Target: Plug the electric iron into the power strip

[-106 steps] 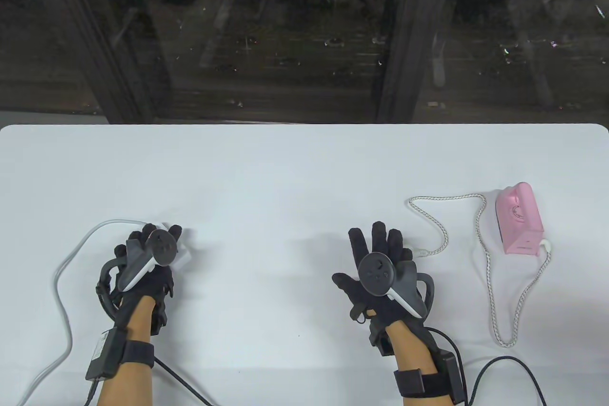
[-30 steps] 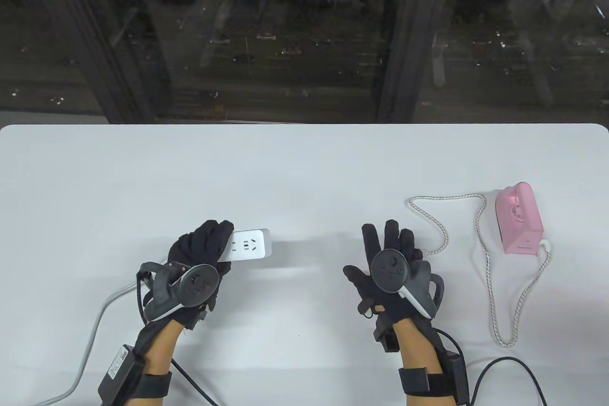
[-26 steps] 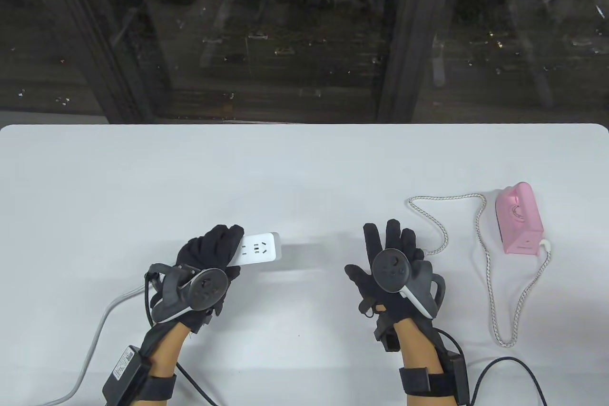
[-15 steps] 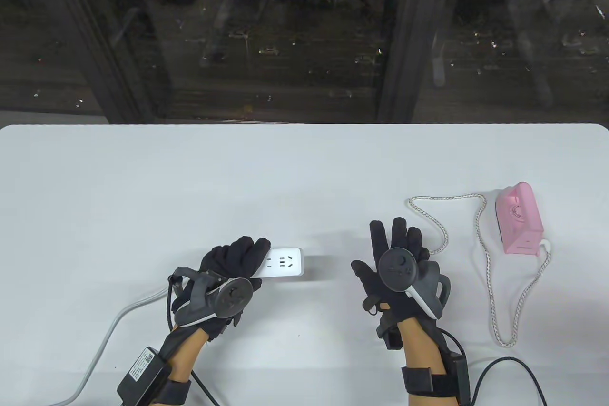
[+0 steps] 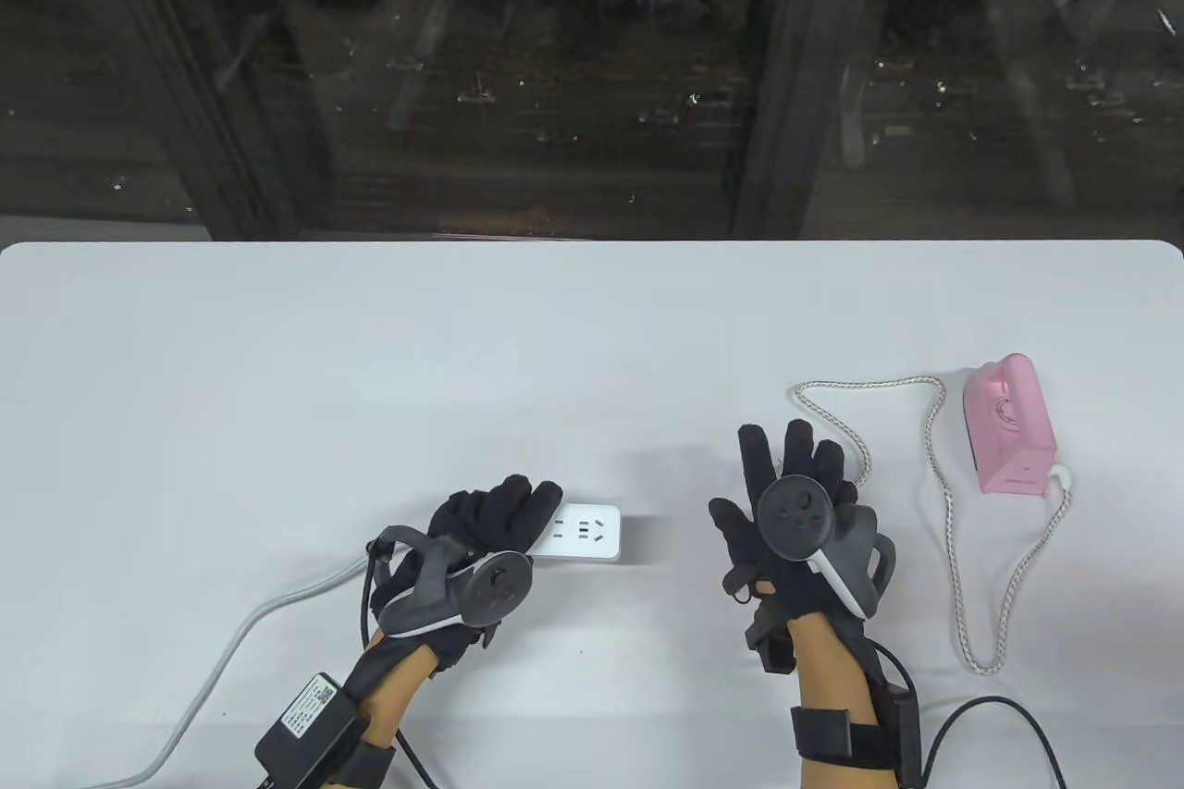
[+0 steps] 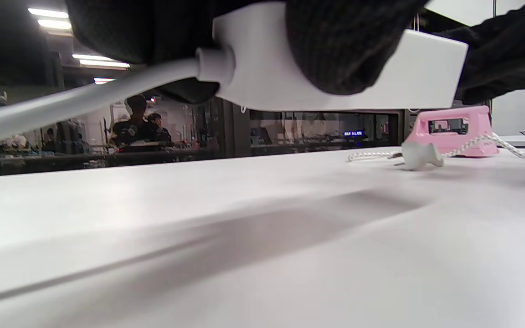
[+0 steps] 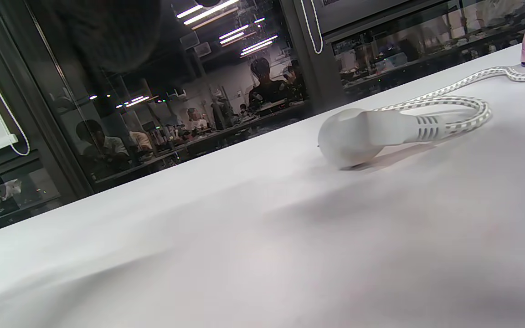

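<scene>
My left hand point(image 5: 490, 521) grips a white power strip point(image 5: 585, 533) and holds it above the table, sockets up. The left wrist view shows the strip point(image 6: 408, 73) from below, lifted off the surface, with gloved fingers wrapped around it. The pink iron point(image 5: 1008, 426) stands at the right. Its braided cord point(image 5: 948, 502) loops on the table. The white plug point(image 7: 358, 136) lies on the table, hidden under my right hand in the table view. My right hand point(image 5: 795, 493) hovers over it, fingers spread, holding nothing.
The strip's grey cable point(image 5: 231, 641) trails off to the bottom left edge. The white table point(image 5: 555, 336) ends at a dark glass wall behind. Black glove cables point(image 5: 1008, 715) run off the bottom right.
My left hand has carried the power strip to the right, toward the table's middle. My right hand has drifted slightly right and forward, still open over the plug.
</scene>
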